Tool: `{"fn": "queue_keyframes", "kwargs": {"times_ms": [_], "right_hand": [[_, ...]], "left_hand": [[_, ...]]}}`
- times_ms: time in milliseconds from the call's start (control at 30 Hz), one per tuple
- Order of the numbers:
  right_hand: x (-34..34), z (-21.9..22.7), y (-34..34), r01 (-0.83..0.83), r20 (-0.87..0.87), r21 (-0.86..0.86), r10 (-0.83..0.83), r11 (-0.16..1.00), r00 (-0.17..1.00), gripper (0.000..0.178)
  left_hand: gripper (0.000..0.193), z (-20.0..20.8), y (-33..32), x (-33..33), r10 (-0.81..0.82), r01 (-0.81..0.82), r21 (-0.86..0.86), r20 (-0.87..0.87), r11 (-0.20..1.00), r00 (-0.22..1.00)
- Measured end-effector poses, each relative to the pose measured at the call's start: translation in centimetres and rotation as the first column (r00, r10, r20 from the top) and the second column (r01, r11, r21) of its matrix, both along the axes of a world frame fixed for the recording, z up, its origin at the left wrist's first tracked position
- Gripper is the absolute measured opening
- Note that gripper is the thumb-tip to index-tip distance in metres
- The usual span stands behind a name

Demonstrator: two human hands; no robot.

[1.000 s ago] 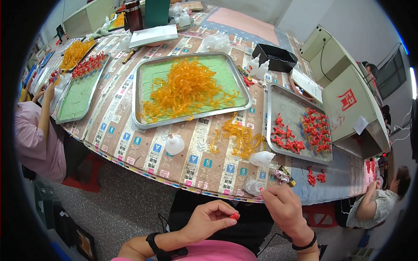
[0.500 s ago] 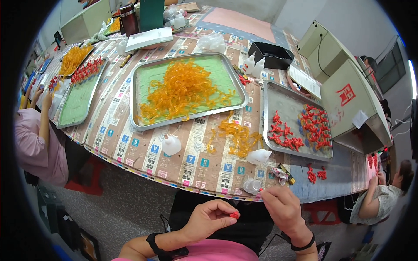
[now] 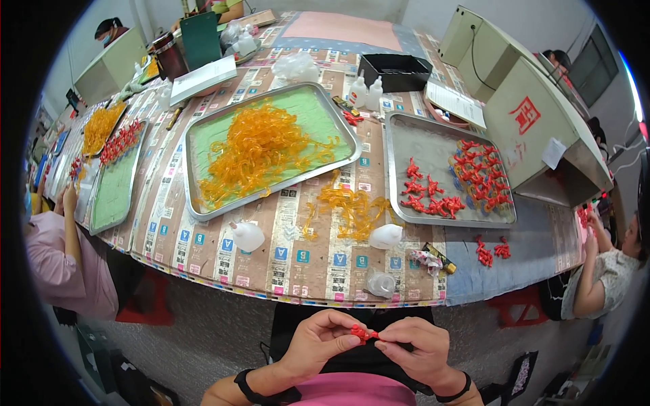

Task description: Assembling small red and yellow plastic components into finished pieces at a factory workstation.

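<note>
Above my lap, in front of the table edge, my left hand pinches a small red plastic figure between thumb and fingers. My right hand is closed on a smaller red piece, which meets the figure's right side. The fingers cover part of both, so their exact shape is hidden. Nearest on the table are a small clear cup, a white squeeze bottle and a pile of orange translucent strips. Two red figures lie on the blue sheet to the right.
A green-lined metal tray holds a heap of orange strips. Right of it, another tray bears red figures. A second squeeze bottle, a black box and pale metal cabinets stand around. Co-workers sit at left and right.
My right hand has come down and left from the table edge, bringing its red piece against the figure in my left hand. The view has shifted slightly.
</note>
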State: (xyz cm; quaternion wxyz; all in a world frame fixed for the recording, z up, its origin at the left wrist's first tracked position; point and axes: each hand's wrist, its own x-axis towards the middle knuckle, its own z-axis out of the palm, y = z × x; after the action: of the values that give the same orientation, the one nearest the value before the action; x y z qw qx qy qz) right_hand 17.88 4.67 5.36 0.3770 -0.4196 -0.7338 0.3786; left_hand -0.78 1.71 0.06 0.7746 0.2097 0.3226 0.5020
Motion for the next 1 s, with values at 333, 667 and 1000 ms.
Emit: {"fn": "queue_keyframes", "kwargs": {"times_ms": [333, 667, 1000], "right_hand": [[0.4, -1.6, -0.6, 0.032, -0.104, -0.082, -0.041, 0.996, 0.994, 0.018], [0.6, -1.9, -1.0, 0.019, -0.125, -0.101, -0.032, 0.995, 0.992, 0.018], [1.2, -2.0, -1.2, -0.024, -0.181, -0.366, -0.046, 0.93, 0.982, 0.017]], "left_hand": [[0.018, 0.0, 0.1, 0.8, -0.008, 0.005, 0.063, 0.047, 0.998, 0.999], [0.017, 0.1, 0.0, 1.0, -0.02, 0.019, 0.081, 0.021, 0.997, 1.0], [0.02, -0.2, -0.1, 0.9, -0.002, 0.021, 0.191, -0.103, 0.981, 0.995]]}}
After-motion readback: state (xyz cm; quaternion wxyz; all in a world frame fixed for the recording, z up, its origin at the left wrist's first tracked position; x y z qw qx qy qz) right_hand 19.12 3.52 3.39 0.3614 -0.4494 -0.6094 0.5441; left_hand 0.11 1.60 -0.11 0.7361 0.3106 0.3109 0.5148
